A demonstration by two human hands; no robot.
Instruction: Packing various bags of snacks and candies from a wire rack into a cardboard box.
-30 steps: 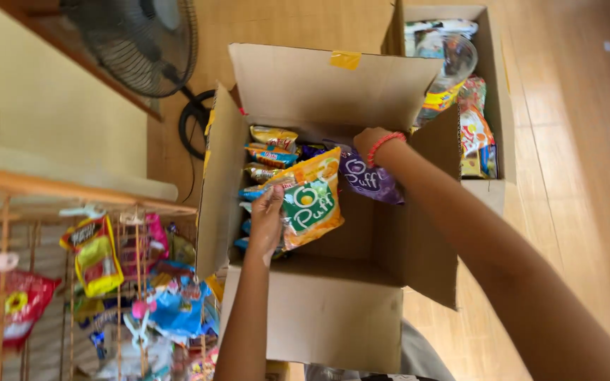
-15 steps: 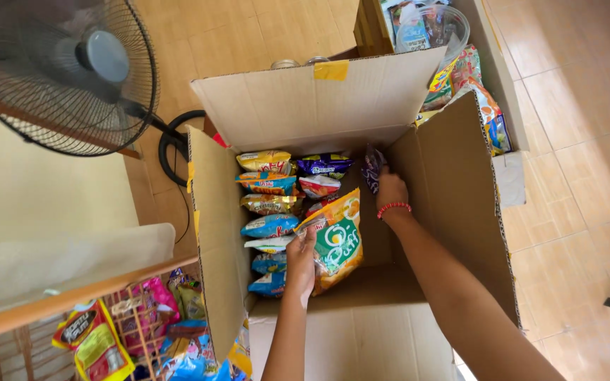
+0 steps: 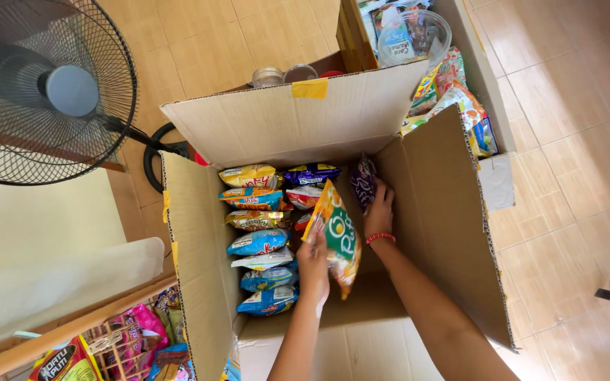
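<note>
An open cardboard box [image 3: 432, 212] stands on the floor with a row of upright snack bags [image 3: 259, 240] along its left side. My left hand [image 3: 313, 264] grips an orange and green snack bag [image 3: 337, 236] by its edge, held on edge inside the box. My right hand [image 3: 379, 208], with a red band on the wrist, grasps a purple snack bag [image 3: 363, 180] against the box's right wall.
A standing fan [image 3: 51, 92] is at the upper left. A second carton [image 3: 460, 77] with packets and a clear plastic tub [image 3: 411, 32] lies behind the box. Jar lids [image 3: 284, 74] show beyond the back flap. A wire rack with snack packets [image 3: 107, 349] is at lower left.
Both hands have sunk deeper into the box. The orange and green bag turned on edge, and the purple bag moved down against the right wall. The camera tilted further over the box.
</note>
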